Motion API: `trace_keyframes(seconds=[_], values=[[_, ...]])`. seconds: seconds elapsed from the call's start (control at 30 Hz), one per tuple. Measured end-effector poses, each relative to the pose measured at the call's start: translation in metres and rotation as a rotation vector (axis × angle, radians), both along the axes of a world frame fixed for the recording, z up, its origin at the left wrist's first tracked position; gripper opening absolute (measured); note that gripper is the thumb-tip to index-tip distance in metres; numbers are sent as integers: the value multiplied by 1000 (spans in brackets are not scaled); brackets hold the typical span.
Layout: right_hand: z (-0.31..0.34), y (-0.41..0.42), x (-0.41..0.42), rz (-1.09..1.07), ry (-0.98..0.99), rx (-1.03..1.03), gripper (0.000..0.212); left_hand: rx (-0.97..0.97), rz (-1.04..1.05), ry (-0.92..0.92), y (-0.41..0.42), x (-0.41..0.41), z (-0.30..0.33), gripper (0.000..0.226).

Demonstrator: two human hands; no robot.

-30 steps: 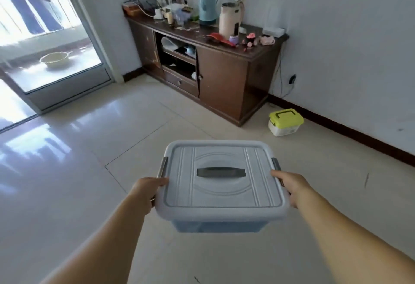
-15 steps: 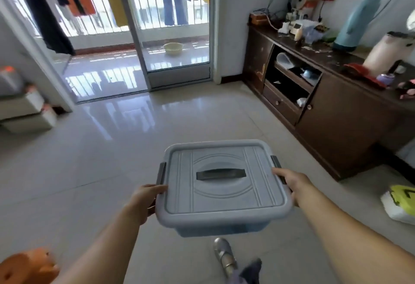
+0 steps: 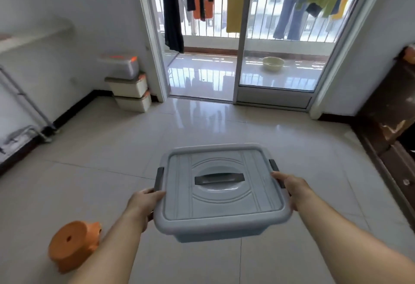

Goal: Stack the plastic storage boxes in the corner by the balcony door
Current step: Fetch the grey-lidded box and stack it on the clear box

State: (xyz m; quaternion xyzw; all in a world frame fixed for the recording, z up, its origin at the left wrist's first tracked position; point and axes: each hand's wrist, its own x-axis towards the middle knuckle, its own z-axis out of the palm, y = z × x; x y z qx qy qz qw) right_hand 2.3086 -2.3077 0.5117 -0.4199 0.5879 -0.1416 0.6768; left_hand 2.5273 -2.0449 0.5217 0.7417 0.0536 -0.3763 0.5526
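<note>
I carry a grey-blue plastic storage box (image 3: 221, 190) with a dark lid handle, held level above the tiled floor. My left hand (image 3: 143, 203) grips its left side below the dark clip, and my right hand (image 3: 293, 188) grips its right side. Far off at the left, in the corner beside the balcony door (image 3: 275, 36), stands a stack of three storage boxes (image 3: 129, 84): two cream ones below and a clear one with orange clips on top.
An orange plastic stool (image 3: 73, 244) lies on the floor by my left forearm. A metal rack (image 3: 24, 106) runs along the left wall. The dark wooden cabinet (image 3: 390, 113) lines the right edge. A basin (image 3: 272, 63) and hanging clothes are on the balcony.
The view has swung left from the cabinet toward the balcony door; the box stack in the corner has moved nearer the middle. Both hands still hold the box the same way.
</note>
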Motion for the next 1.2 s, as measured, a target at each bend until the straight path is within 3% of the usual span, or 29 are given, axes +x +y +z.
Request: trace_keyframes(seconds=[0.27, 0.43, 0.63, 0.9, 1.2], values=[[-4, -22, 201, 118, 32, 12, 41, 16, 179, 12, -5, 161, -13, 35], [1, -26, 324, 96, 29, 35, 39, 45, 178, 4, -10, 289, -3, 24], [5, -47, 451, 123, 14, -23, 22, 114, 204, -10, -35, 419, 1, 23], [-10, -142, 625, 176, 35, -39, 29, 123, 239, -31, -115, 570, -11, 38], [12, -231, 832, 343, 87, -93, 22, 133, 348, -35, -177, 730, 2, 39]])
